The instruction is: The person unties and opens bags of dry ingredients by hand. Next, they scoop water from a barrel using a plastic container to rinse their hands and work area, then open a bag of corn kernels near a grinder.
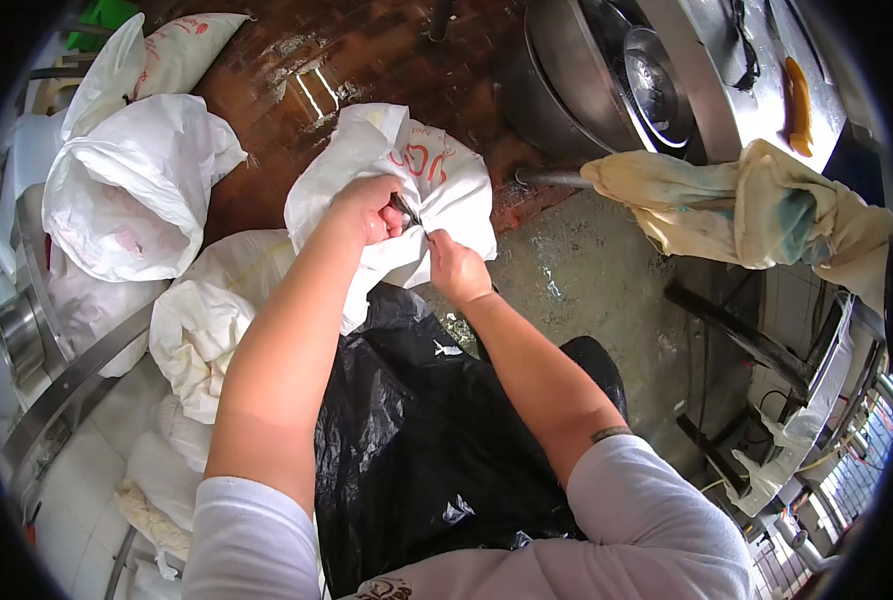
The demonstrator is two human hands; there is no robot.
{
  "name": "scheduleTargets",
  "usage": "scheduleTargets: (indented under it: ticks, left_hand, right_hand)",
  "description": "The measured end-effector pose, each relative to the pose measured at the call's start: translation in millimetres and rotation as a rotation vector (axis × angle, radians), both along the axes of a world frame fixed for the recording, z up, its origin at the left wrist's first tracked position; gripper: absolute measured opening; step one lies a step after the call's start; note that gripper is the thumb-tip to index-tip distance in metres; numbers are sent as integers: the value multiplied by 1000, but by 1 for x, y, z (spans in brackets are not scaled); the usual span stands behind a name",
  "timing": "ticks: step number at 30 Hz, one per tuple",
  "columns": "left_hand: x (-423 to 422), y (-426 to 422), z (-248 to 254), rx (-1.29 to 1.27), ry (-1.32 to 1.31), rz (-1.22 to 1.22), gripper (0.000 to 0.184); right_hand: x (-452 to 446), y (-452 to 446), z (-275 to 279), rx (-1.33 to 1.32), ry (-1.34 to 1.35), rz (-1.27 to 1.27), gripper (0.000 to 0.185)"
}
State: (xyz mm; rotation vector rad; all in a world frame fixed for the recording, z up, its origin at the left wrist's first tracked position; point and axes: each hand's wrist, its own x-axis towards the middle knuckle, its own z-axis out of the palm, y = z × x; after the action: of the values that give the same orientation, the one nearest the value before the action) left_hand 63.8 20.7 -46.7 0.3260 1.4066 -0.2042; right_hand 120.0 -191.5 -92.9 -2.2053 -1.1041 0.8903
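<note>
While the left grip (375,212) clasps a dark tool (406,213), the right grip (457,268) pinches the sack (454,185). Another bag (179,150) sits at nine o'clock.

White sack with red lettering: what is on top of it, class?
On the sack are the left hand, holding a small dark object, and the right hand, pinching it. The surface beneath them is covered, as are any contents.

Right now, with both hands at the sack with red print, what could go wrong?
The left hand holds what looks like a dark tool close to the right hand; a slip might nick it. The right hand pinches the sack, so a hard pull could tear it, and any contents, hidden from view, might spill onto the floor.
</note>
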Motion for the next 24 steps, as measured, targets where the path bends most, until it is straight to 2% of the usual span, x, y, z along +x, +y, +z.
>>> scheduleTargets:
  ticks: [3,6,7,9,10,12,13,14,15,16,18,19,20,21,22,23,24]
  left_hand:
    - [6,-8,-15,-76,29,163,15]
    - [8,-20,-12,-86,57,154,15]
    - [-1,-25,-25,-93,63,155,15]
    - [-20,-30,-46,-287,-164,135,20]
    - [-27,-44,-28,-95,-152,-21,22]
    - [-50,-60,10,199,-191,-603,21]
    - [-61,-74,20,560,-133,-1061,24]
    - [-67,-89,27,920,-56,-1510,29]
    - [-50,-90,67,761,-8,-1579,35]
    - [-44,-96,70,760,-5,-1578,35]
    - [-26,-97,71,709,-55,-1674,35]
    - [-9,-89,79,725,-223,-1656,36]
    - [-2,-87,52,866,-179,-1593,35]
    - [10,-71,28,660,-281,-1474,33]
    - [22,-55,42,524,-179,-1281,27]
    - [33,-45,54,497,-43,-1075,24]
    - [33,-44,26,399,-34,-764,23]
  right_hand:
    - [-16,-24,-12,-68,-71,87,11]
    - [-11,-35,-19,-196,-30,157,14]
    - [-8,-36,-18,-241,-11,174,14]
    - [0,-34,-7,-294,56,173,14]
    - [2,-35,-7,-286,55,170,14]
    - [6,-32,-6,-233,17,161,15]
    - [10,-27,-3,-224,16,160,15]
    - [13,-22,-1,-207,320,-74,16]
    - [18,-20,1,-188,624,-309,18]
    - [35,-21,7,-86,1285,-544,20]
    - [27,-4,11,85,1448,-692,19]
    - [17,10,13,158,1410,-739,18]
    - [9,17,14,224,1375,-790,18]
    - [11,8,2,263,1353,-670,16]
    - [8,6,4,249,1358,-675,16]
    - [5,8,12,221,1120,-585,17]
    - [3,11,15,195,880,-487,18]
